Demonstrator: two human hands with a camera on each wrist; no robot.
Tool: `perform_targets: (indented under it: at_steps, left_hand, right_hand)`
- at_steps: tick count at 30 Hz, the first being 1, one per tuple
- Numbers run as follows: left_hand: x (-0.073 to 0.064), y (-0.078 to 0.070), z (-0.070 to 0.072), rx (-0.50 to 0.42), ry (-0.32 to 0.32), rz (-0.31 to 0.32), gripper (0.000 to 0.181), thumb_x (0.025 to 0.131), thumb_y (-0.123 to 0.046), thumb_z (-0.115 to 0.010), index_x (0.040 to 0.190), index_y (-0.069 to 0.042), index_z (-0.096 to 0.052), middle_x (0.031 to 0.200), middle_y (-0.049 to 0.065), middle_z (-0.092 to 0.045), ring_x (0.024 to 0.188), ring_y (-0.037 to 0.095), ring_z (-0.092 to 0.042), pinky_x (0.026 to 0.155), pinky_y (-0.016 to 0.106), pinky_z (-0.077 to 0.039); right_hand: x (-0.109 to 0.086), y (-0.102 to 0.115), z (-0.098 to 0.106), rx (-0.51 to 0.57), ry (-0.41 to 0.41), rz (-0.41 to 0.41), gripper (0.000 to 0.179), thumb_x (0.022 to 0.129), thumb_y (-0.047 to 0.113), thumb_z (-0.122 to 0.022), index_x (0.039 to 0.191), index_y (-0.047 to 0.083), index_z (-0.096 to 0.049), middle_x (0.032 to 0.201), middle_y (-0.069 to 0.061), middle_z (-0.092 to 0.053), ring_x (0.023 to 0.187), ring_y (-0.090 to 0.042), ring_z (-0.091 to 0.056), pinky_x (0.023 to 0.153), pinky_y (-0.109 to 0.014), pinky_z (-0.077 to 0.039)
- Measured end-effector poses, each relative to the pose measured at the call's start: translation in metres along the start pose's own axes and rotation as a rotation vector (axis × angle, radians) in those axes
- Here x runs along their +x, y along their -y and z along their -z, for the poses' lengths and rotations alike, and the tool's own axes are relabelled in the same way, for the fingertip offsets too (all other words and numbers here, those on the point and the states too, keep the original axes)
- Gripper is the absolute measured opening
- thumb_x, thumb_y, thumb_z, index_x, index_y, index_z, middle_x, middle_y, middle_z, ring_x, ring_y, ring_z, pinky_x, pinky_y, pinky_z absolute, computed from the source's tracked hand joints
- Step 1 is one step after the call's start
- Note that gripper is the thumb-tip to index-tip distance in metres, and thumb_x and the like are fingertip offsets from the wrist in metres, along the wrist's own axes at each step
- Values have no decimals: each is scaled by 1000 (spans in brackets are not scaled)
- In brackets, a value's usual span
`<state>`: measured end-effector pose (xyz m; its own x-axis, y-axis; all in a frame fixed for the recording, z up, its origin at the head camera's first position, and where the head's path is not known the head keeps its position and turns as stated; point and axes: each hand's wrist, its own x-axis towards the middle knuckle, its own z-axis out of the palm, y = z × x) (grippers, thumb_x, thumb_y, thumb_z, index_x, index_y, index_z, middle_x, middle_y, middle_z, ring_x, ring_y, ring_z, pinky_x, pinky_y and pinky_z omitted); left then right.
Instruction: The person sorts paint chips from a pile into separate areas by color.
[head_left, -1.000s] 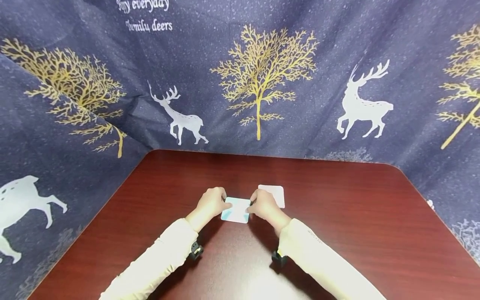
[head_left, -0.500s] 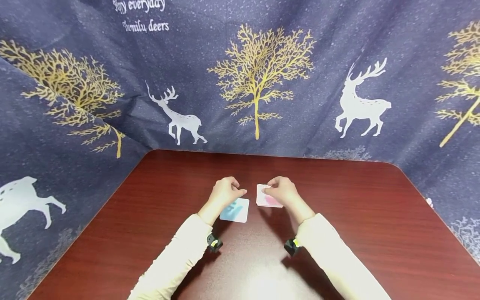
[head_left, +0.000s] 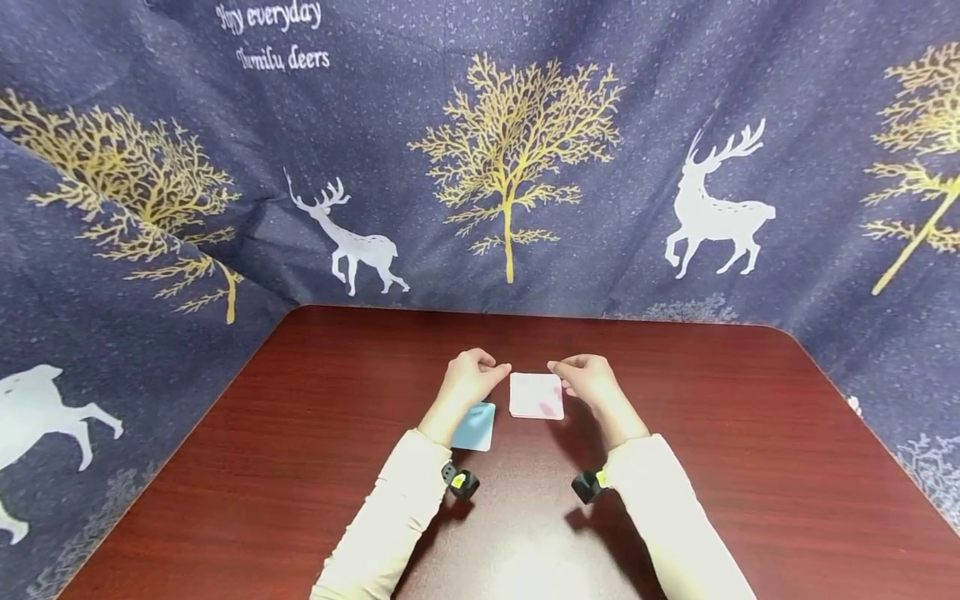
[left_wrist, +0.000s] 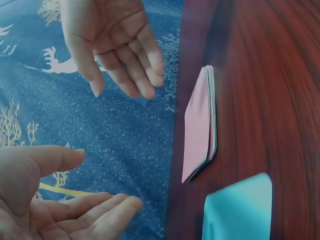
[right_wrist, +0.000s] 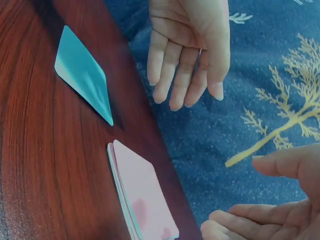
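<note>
A small stack of cards [head_left: 535,396] with a pinkish-white top lies on the table, its layered edges showing in the left wrist view. A single light-blue card [head_left: 476,429] lies nearer and to the left, partly covered by my left wrist in the head view. My left hand [head_left: 468,377] hovers by the stack's left side, fingers extended and thumb apart, holding nothing. Across from it, my right hand [head_left: 592,382] is at the stack's right side, also with fingers extended and nothing in it. Both wrist views show the two palms facing each other.
The reddish-brown wooden table [head_left: 337,400] reaches back to a dark blue cloth [head_left: 600,167] printed with deer and trees. A camera is strapped to each wrist above the tabletop. Light glares on the near part of the table.
Both hands have left the blue card and moved up and right to the stack. The right hand was over the stack half a second ago and has drawn back to its right side.
</note>
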<state>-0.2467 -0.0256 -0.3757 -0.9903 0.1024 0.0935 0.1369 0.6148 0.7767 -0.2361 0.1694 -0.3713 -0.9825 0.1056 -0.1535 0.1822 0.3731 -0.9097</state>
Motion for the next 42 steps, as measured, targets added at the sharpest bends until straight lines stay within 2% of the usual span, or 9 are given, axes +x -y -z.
perform_targets:
  at_steps: [3,10,15,20,23,27,30,34,42]
  left_hand:
    - [0,-1,-7,-26,-5,28,39,85,-30,-67,104,4,-66,98,17,-72,93,28,-68,80,40,-54]
    - [-4,4,-23,-81,1,59,39,87,-27,-66,109,4,-64,103,19,-71,98,31,-67,83,42,-53]
    - [-3,9,-29,-112,17,65,39,88,-25,-65,113,5,-62,108,20,-69,104,32,-64,86,43,-52]
    - [-1,11,-35,-142,50,53,42,89,-25,-62,117,7,-59,114,23,-65,110,34,-61,91,44,-50]
    - [0,11,-38,-156,58,60,44,89,-24,-62,119,8,-57,118,23,-64,113,35,-59,95,45,-47]
    - [1,10,-41,-160,81,76,48,88,-25,-61,121,9,-54,120,25,-62,116,36,-58,99,46,-45]
    - [2,9,-42,-143,109,82,53,87,-26,-61,124,11,-52,122,27,-60,117,37,-56,99,46,-44]
    - [1,9,-41,-123,138,97,56,86,-27,-62,125,12,-49,123,27,-59,117,36,-56,99,46,-45]
    - [1,6,-42,-165,167,109,54,87,-25,-60,126,12,-49,124,26,-59,117,35,-57,98,45,-45]
  right_hand:
    - [2,-7,-1,12,-5,-21,43,91,22,-61,117,-12,-58,108,-25,-61,86,-25,-60,83,-36,-55]
    - [4,-20,-4,37,2,-56,46,92,24,-59,121,-11,-55,116,-26,-59,100,-33,-60,83,-36,-55]
    - [3,-30,-7,51,12,-69,48,92,23,-59,123,-13,-52,118,-28,-58,100,-33,-61,82,-36,-56]
    - [4,-36,-9,49,34,-77,47,92,22,-58,121,-15,-53,114,-27,-60,95,-28,-63,78,-35,-57]
    - [6,-35,-9,39,33,-72,47,92,22,-58,120,-15,-54,112,-27,-61,93,-27,-64,76,-33,-57]
    - [8,-33,-7,34,29,-75,49,92,23,-57,121,-15,-54,113,-28,-60,98,-32,-63,77,-33,-57]
    - [9,-31,-6,46,40,-74,49,92,23,-55,121,-16,-52,115,-31,-60,103,-36,-63,78,-34,-57]
    - [10,-30,-9,69,68,-75,50,93,23,-55,122,-17,-51,114,-31,-61,101,-34,-65,77,-36,-57]
    - [8,-29,-10,53,62,-82,50,93,24,-55,123,-17,-50,115,-30,-60,103,-34,-64,78,-37,-57]
